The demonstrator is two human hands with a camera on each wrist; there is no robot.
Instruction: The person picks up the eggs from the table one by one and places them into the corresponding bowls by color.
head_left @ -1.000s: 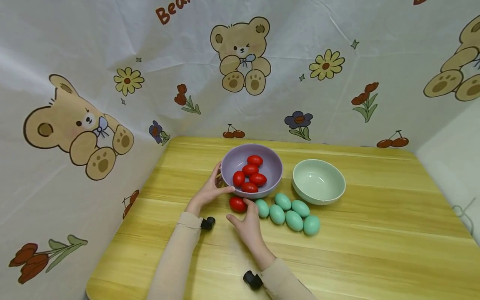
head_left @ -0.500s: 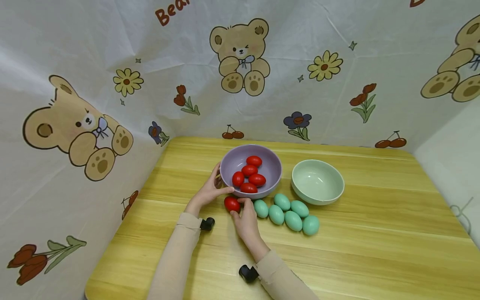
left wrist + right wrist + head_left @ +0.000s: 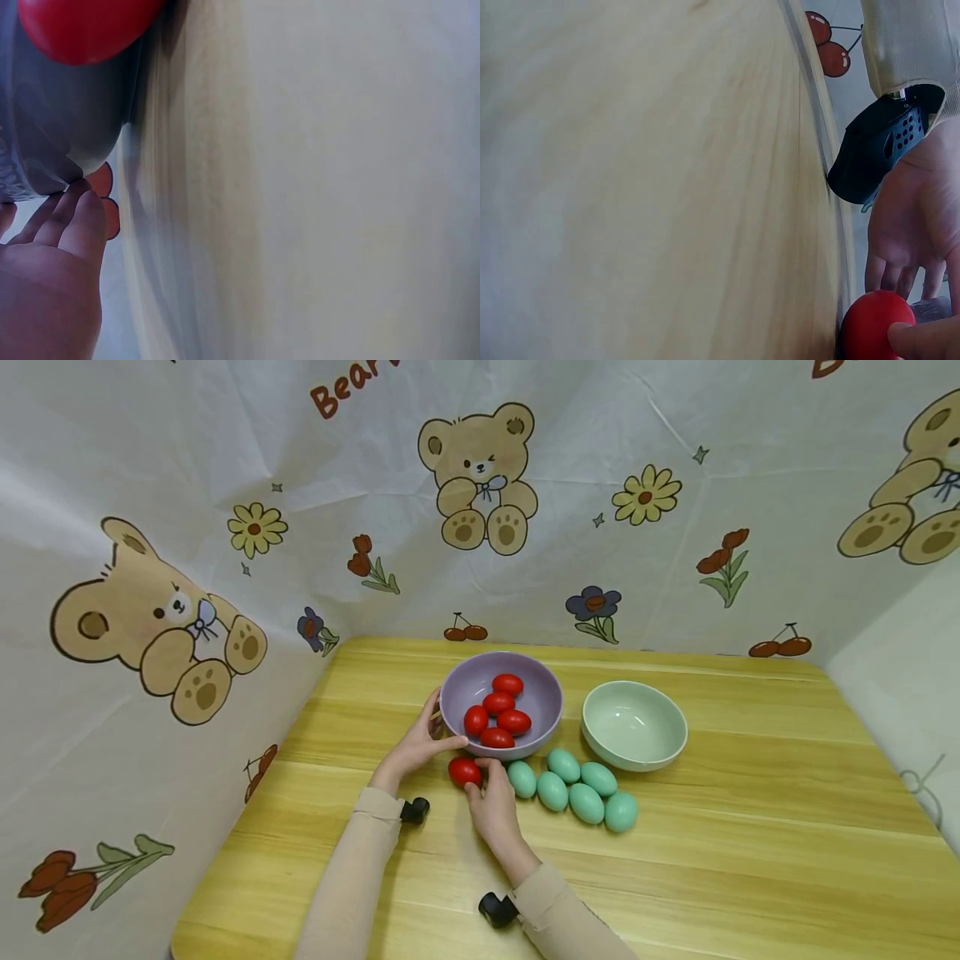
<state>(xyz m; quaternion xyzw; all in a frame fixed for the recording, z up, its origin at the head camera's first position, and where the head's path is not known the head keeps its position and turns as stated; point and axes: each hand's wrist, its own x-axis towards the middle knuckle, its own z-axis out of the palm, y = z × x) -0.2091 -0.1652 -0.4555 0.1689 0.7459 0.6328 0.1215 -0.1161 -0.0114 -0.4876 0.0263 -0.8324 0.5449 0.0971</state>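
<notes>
A purple bowl (image 3: 545, 727) holds several red eggs (image 3: 507, 685). My left hand (image 3: 408, 754) grips the bowl's left side, its thumb along the front rim and the other fingers lower on the outer wall. Just in front of the bowl sits one more red egg (image 3: 463, 772), also large at the bottom of the right wrist view. My right hand (image 3: 497, 814) pinches that egg from its right side, thumb low and fingers near the bowl. In the left wrist view, the fingers (image 3: 84, 225) press against the dark-looking bowl wall.
Several mint-green eggs (image 3: 587, 803) lie grouped right of my right hand. Behind them stands a pale green bowl (image 3: 637, 756) with nothing in it. A wooden table (image 3: 750, 827) carries everything, and a bear-print cloth (image 3: 555, 560) hangs behind and at the left.
My right hand has closed its thumb and fingers onto the front red egg, which has shifted slightly left. The left hand stays at the purple bowl.
</notes>
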